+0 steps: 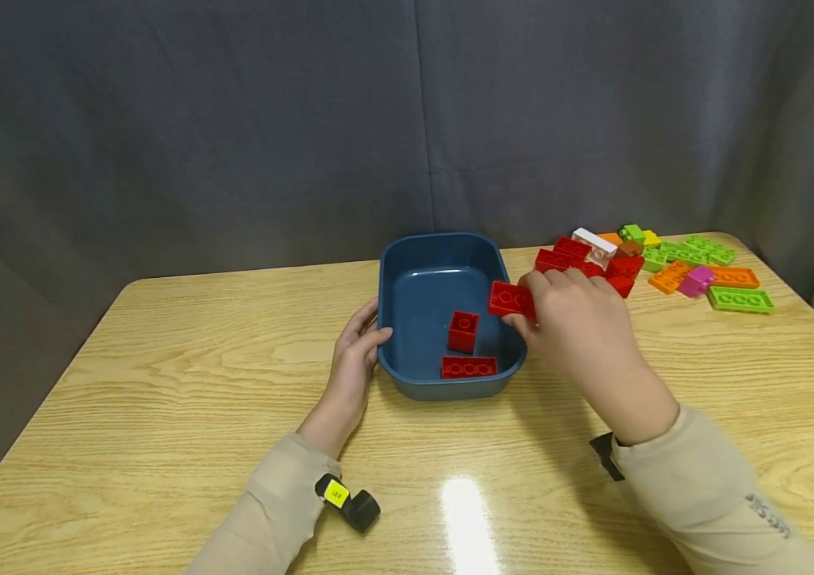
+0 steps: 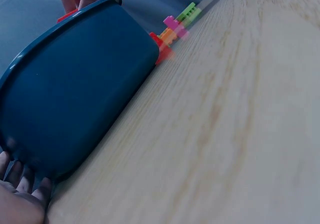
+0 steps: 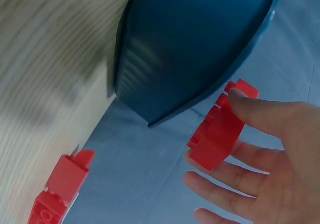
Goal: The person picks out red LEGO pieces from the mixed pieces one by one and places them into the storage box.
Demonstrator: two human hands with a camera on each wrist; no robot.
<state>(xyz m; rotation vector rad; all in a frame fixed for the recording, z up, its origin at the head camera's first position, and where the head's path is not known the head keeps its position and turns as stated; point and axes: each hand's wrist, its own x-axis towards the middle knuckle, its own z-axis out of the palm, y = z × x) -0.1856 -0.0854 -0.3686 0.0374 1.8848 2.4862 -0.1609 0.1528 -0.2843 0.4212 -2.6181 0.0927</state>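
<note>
A dark blue plastic bin (image 1: pixel 417 307) stands on the table with a small red toy brick (image 1: pixel 462 332) and a longer red brick (image 1: pixel 469 367) inside. My left hand (image 1: pixel 351 369) holds the bin's left side, thumb over the rim and fingers along the outer wall. In my right hand (image 1: pixel 582 319), a long red brick (image 1: pixel 510 299) is pinched between thumb and fingers, over the bin's right rim. The right wrist view shows the thumb on one side of this red brick (image 3: pixel 220 134), its studs facing the bin wall.
Right of the bin lies a pile of red bricks (image 1: pixel 563 254), partly hidden behind my right hand, with a white brick (image 1: pixel 595 243). Farther right are green bricks (image 1: pixel 740 300), orange bricks (image 1: pixel 735 277) and a magenta brick (image 1: pixel 696 282). A grey curtain (image 1: pixel 270 136) hangs behind the wooden table (image 1: pixel 184 383).
</note>
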